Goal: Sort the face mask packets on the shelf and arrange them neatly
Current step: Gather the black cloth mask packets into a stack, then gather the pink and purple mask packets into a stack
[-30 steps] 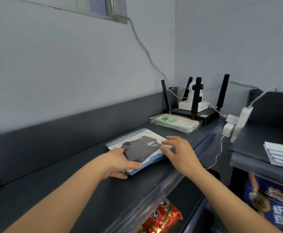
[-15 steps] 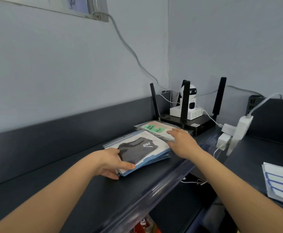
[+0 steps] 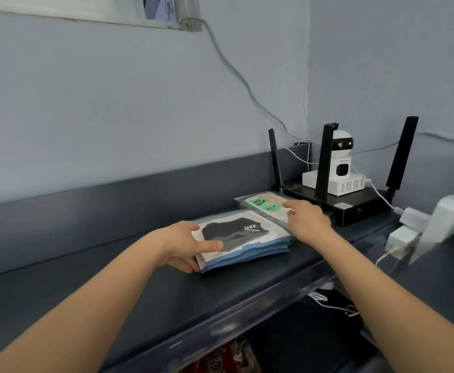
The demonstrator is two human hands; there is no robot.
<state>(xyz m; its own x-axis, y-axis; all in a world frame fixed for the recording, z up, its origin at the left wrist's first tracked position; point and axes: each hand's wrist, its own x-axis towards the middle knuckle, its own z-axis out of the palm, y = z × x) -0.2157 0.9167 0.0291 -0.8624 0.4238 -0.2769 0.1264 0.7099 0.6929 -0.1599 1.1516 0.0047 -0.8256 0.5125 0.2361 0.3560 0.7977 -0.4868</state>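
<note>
My left grip [image 3: 185, 244] grasps the blue packet stack [image 3: 247, 244]; my right grip [image 3: 306, 220], released, touches the green packet [image 3: 261, 204].

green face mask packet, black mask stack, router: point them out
green face mask packet [image 3: 261, 204]: head view, on its green label
black mask stack [image 3: 231, 232]: head view, on the top packet's dark print
router [image 3: 355, 211]: head view, on its black front face

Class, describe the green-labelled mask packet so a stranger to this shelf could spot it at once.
Start at the dark shelf and go to the black router with upright antennas in the corner. Beside it lies a clear packet, touched by the right hand. Unlike the neighbouring stack showing a black mask, it bears a green label reading FACE MASK.
</note>
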